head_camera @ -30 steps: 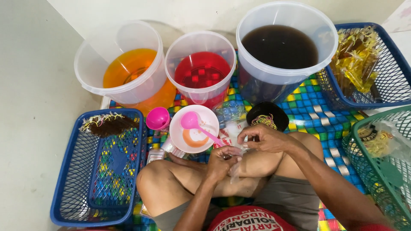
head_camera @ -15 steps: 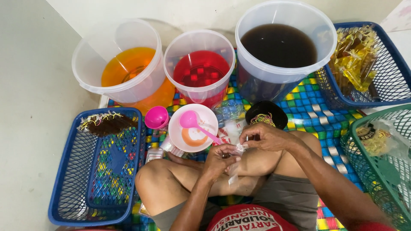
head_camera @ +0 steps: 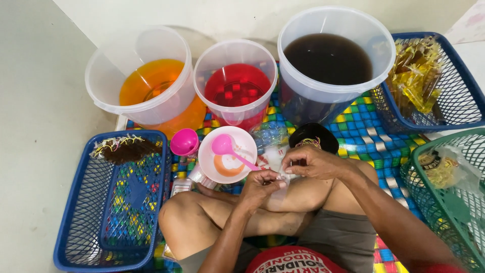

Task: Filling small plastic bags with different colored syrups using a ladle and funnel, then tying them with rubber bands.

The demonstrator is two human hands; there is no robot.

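We see both hands meeting above the crossed legs, pinching one small clear plastic bag [head_camera: 279, 189] between them. The left hand [head_camera: 260, 188] has thumb and fingers closed on the bag's upper edge; the right hand [head_camera: 310, 161] comes in from 3 o'clock with its fingertips [head_camera: 287, 163] closed on the same top edge, just touching the left. The bag hangs down over the knee (it is so clear that we cannot tell whether anything is in it).

Just beside the hands at 10 o'clock sits a white bowl [head_camera: 227, 154] with a little orange liquid and a pink ladle [head_camera: 230, 149] lying across it. A small pink cup [head_camera: 184, 142] stands just left of the bowl. At 12 o'clock from the hands lies a black dish [head_camera: 316, 137] holding thin yellowish strands, with a heap of clear bags [head_camera: 270, 139] between it and the bowl.

Farther out along the top stand three clear buckets: orange liquid [head_camera: 146, 81] at 10 o'clock, red liquid with cubes [head_camera: 235, 86] at 11, dark brown liquid [head_camera: 328, 58] at 1. A blue basket [head_camera: 108, 202] at 9 o'clock holds a few dark filled packets at its far end. Another blue basket [head_camera: 454, 86] at 2 o'clock holds yellow packets, and a green basket [head_camera: 444, 202] at 3 o'clock holds more. All rests on a checked mat [head_camera: 374, 136].
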